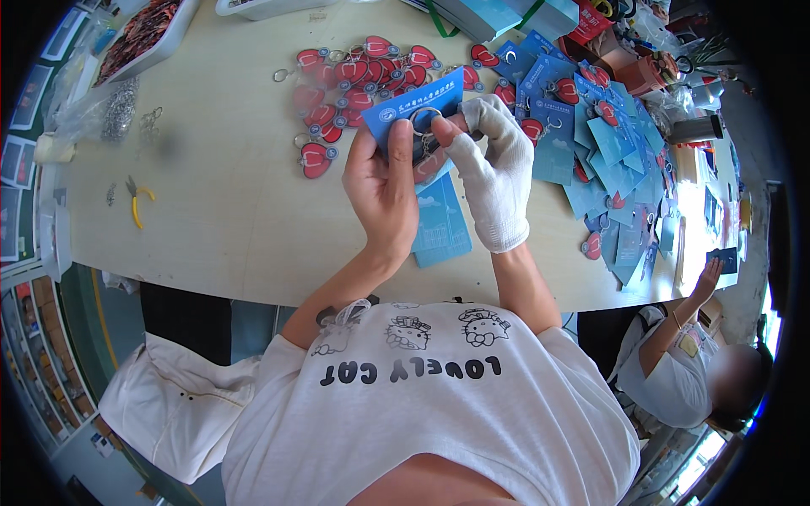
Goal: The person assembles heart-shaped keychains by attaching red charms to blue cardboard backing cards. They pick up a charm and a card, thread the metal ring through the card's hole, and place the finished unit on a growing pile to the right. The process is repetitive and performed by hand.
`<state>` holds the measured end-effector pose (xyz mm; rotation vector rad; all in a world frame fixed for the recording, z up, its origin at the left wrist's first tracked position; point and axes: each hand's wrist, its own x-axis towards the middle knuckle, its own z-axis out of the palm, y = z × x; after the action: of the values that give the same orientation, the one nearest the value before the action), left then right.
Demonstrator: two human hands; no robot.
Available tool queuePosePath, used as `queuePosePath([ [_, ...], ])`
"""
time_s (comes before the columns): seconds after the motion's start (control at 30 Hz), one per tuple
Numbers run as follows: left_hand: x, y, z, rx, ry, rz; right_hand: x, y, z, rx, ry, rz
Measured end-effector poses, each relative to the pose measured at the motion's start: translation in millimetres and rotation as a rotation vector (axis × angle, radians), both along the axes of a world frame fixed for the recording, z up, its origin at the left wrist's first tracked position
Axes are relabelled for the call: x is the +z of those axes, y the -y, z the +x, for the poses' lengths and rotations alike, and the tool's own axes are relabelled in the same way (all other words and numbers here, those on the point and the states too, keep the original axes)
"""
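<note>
Presently the bare left hand point(381, 187) clasps a blue card point(419, 110) above the surface point(228, 194); the gloved right hand point(494, 169) pinches a key ring point(424, 118) against it. Step judged: fixing ring to card. Next calls for threading, fine fingertip control

A blue card point(413, 108) with a metal key ring point(424, 118), held above the table.

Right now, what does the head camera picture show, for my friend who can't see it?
A bare left hand and white-gloved right hand hold a blue card with a key ring above a table strewn with red keychains.
</note>
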<state>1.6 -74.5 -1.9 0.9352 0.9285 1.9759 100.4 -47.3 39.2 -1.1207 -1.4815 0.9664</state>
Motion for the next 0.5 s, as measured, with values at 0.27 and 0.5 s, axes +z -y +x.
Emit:
queuePosePath([
  [0.27,8,-1,1,0.084,-0.066,0.052,10,-5,-3,-0.014,0.162,0.160],
  [0.5,16,-3,1,0.171,-0.082,0.089,12,-4,-5,0.003,0.281,0.167],
])
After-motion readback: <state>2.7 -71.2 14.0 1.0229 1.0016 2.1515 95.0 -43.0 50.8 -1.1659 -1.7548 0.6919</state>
